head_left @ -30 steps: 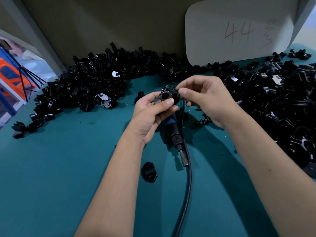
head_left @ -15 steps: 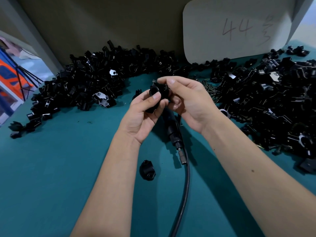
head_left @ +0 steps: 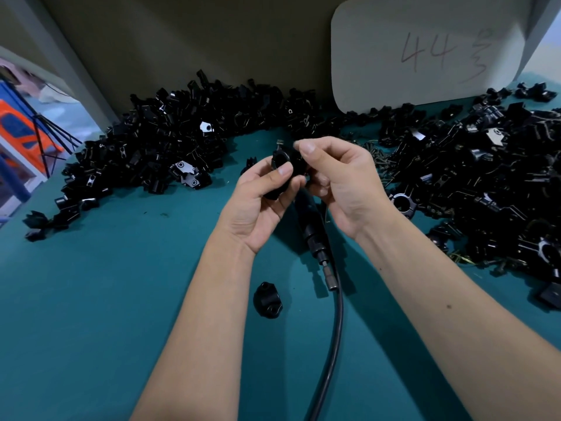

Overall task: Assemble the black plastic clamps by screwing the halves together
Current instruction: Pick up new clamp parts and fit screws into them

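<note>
We are gripping the clamp (head_left: 283, 170) in both hands, left hand (head_left: 261, 205) and right hand (head_left: 337, 180); it has rotated since, readying screw insertion.

Left hand (head_left: 258, 205) & right hand (head_left: 340, 180): bare, no gloves, no rings. Wrists bare, no watch or band. Both forearms uncovered as far as the frame's lower edge; no sleeve in view. Fingernails short, trimmed; visible on left thumb and right index. Right forearm: one small dark spot approx. mid-length on the upper surface, a fainter one nearer the wrist. Left forearm: no marks visible. Rest of the body outside the view.
</note>
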Motion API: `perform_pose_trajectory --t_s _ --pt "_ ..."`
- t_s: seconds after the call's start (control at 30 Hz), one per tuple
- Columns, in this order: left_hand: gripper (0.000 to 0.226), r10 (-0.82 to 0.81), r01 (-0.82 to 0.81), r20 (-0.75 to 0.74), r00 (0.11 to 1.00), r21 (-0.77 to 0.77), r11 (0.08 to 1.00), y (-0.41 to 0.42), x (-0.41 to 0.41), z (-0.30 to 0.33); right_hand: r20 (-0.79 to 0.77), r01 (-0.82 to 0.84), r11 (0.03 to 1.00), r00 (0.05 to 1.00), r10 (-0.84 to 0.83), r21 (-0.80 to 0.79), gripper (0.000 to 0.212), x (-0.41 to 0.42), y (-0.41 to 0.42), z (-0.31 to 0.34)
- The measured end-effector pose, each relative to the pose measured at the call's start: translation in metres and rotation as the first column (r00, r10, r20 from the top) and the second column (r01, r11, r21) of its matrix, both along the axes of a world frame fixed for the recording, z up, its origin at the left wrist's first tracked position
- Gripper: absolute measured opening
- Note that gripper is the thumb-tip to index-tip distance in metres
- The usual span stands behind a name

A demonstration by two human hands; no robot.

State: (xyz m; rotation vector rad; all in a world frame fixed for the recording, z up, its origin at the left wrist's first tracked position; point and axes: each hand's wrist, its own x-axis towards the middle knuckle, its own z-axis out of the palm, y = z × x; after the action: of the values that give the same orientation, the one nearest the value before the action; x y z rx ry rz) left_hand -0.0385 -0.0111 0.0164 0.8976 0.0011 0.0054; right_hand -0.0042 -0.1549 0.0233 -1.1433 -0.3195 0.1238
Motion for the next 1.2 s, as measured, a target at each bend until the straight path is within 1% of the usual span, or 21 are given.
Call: perform_pose_trajectory --t_s 0.1,0.17,0.2,0.23,0.33,0.4,0.43,0.53,0.57,0.63,0.7,0.73,0.83,0.87,0.93,1.0,1.03,1.13,1.2 --pt "0.023 -0.017 0.017 0.002 1.000 0.030 0.999 -0.002 0.000 -0.001 -0.007 0.022 1.000 1.000 -0.022 0.015 0.022 0.002 0.000 -0.001" --pt "0.021 -0.017 0.017 0.002 1.000 0.010 1.000 -0.004 0.000 0.000 -0.004 -0.042 0.999 0.999 0.042 0.032 0.012 0.002 -0.003 -0.001" --pt "0.019 -0.015 0.015 0.001 1.000 -0.005 1.000 -0.004 0.001 0.000 -0.002 -0.076 0.996 0.997 0.076 0.044 0.012 0.002 -0.003 -0.002" --pt "0.018 -0.013 0.013 -0.001 1.000 -0.014 1.000 -0.004 0.001 0.001 -0.006 -0.075 0.996 0.997 0.075 0.044 0.016 0.001 -0.003 -0.001" --pt "0.024 -0.011 0.011 0.000 1.000 0.002 1.000 -0.003 0.001 0.002 0.005 0.054 0.999 0.999 -0.054 0.010 0.016 0.000 0.001 -0.001" --pt "0.027 -0.017 0.017 0.003 1.000 0.015 1.000 -0.004 0.001 0.003 0.002 0.112 0.994 0.994 -0.112 -0.013 0.024 0.000 0.003 -0.001" --pt "0.027 -0.018 0.018 -0.002 1.000 0.010 1.000 -0.006 0.001 0.003 0.001 0.118 0.993 0.993 -0.118 -0.016 0.025 0.000 0.003 -0.002" --pt "0.028 -0.013 0.012 -0.008 1.000 -0.028 1.000 -0.008 0.002 0.003 0.015 0.046 0.999 0.999 -0.046 0.014 0.013 0.000 0.000 -0.001" --pt "0.029 -0.013 0.013 -0.005 1.000 -0.031 0.999 -0.008 0.002 0.003 0.019 0.044 0.999 0.999 -0.044 0.012 0.015 0.000 -0.001 0.000" --pt "0.033 -0.014 0.014 0.004 1.000 -0.013 1.000 -0.007 0.003 0.003 0.023 0.093 0.995 0.995 -0.093 -0.016 0.015 -0.001 0.000 0.002" --pt "0.040 -0.017 0.017 0.012 1.000 0.014 1.000 -0.009 0.003 0.003 0.014 0.147 0.989 0.989 -0.147 -0.031 0.028 -0.001 0.002 0.002" --pt "0.042 -0.017 0.017 0.012 1.000 0.017 1.000 -0.010 0.003 0.002 0.006 0.148 0.989 0.989 -0.148 -0.021 0.030 0.000 0.002 0.001" --pt "0.037 -0.006 0.006 0.001 1.000 -0.016 1.000 -0.010 0.005 0.002 -0.010 0.026 0.998 1.000 -0.025 0.058 0.014 0.000 0.000 0.001" --pt "0.035 -0.004 0.004 0.004 1.000 -0.017 1.000 -0.008 0.005 0.002 -0.012 0.011 0.998 1.000 -0.011 0.064 0.015 0.001 -0.001 0.001" --pt "0.034 -0.003 0.003 0.015 1.000 0.013 1.000 -0.003 0.005 0.002 -0.003 0.060 0.998 0.998 -0.060 0.021 0.016 -0.001 0.002 0.001" --pt "0.034 -0.007 0.006 0.028 1.000 0.044 0.999 -0.003 0.005 0.002 -0.004 0.133 0.991 0.991 -0.133 -0.034 0.022 0.000 0.004 -0.001" --pt "0.034 -0.010 0.009 0.028 1.000 0.047 0.999 -0.004 0.005 0.001 -0.011 0.145 0.989 0.989 -0.145 -0.035 0.023 0.000 0.004 -0.002" --pt "0.029 -0.016 0.015 0.027 1.000 0.031 0.999 -0.006 0.006 0.001 -0.004 0.070 0.997 0.998 -0.070 0.035 0.008 0.000 0.001 -0.002" --pt "0.025 -0.016 0.015 0.029 0.999 0.035 0.999 -0.006 0.007 -0.001 0.004 0.085 0.996 0.996 -0.085 0.018 0.013 0.000 0.000 -0.001"
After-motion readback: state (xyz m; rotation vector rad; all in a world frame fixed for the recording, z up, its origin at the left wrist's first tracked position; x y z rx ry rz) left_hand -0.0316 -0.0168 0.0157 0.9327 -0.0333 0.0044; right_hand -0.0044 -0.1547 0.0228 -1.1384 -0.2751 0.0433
